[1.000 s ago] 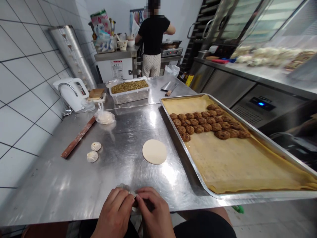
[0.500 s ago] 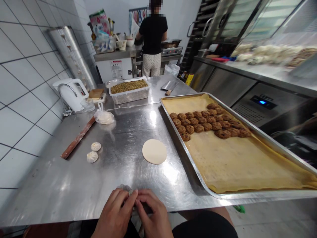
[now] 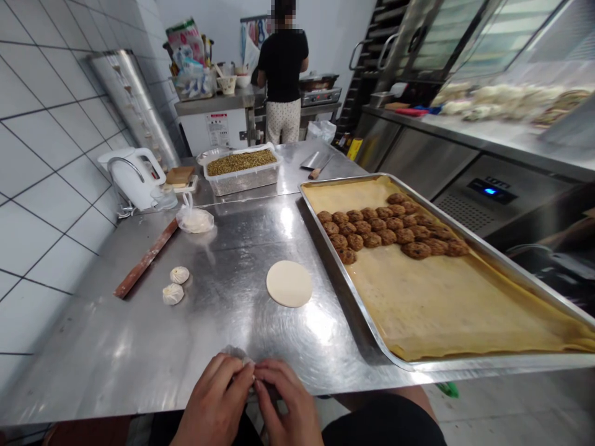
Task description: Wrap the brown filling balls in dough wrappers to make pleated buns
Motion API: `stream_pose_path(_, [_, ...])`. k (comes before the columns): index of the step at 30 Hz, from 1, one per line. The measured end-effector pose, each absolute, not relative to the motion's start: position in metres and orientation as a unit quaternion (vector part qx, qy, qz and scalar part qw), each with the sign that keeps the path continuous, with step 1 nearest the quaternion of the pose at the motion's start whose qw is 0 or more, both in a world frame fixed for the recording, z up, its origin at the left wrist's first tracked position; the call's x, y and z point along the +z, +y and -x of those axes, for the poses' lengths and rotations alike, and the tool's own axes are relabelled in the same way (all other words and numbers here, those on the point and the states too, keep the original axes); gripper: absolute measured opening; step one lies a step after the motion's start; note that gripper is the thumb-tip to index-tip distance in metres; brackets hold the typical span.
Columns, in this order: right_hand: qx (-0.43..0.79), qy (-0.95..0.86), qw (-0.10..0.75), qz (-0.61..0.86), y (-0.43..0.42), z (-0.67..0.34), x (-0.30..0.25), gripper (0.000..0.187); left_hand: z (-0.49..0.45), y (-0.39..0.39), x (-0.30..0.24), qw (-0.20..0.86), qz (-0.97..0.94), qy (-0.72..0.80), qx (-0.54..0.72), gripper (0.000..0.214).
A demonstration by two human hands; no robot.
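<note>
Currently, worker's L hand (image 3: 216, 396) and R hand (image 3: 289, 399) meet at near edge of counter (image 3: 111, 365), fingertips of both pinched tog. on a pale item (image 3: 237, 352), mostly hidden from me by the fingers. Flat dough disc (image 3: 289, 284) lies on counter fwd of hands, untouched. Two pleated dough pcs. (image 3: 173, 294) sit to L, nr. reddish-brown rod (image 3: 146, 260). Metal tray (image 3: 465, 365) w/ brown balls (image 3: 387, 237) stands R of disc.
</note>
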State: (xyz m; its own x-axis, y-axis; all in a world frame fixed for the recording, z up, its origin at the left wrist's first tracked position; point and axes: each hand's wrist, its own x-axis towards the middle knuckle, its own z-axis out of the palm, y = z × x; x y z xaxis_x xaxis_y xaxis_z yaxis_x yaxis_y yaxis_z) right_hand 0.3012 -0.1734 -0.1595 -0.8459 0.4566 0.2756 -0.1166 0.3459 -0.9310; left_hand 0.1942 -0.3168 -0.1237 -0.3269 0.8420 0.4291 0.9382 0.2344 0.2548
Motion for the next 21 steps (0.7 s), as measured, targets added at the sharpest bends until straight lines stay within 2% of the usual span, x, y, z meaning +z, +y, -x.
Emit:
stream_pose_path(4, [0.555,-0.775,0.256,0.161,-0.173,-0.302,-0.163,0.012,-0.197,-0.315,-0.122,0.141,0.564,-0.773,-0.253,0.024])
stream_pose_path(6, [0.575,-0.762,0.232,0.189,-0.172,-0.298,-0.158,0.016,-0.199,-0.313,-0.122,0.145,0.558,-0.781,-0.241,0.022])
stream_pose_path(13, [0.56,-0.774,0.258,0.141,-0.178,-0.298,-0.157,0.012,-0.197,-0.316,-0.124,0.132,0.56,-0.777,-0.254,0.025])
stream_pose_path(21, [0.584,-0.746,0.255,0.194,-0.178,-0.295,-0.153,0.013,-0.199,-0.317,-0.127,0.112,0.542,-0.799,-0.237,0.024])
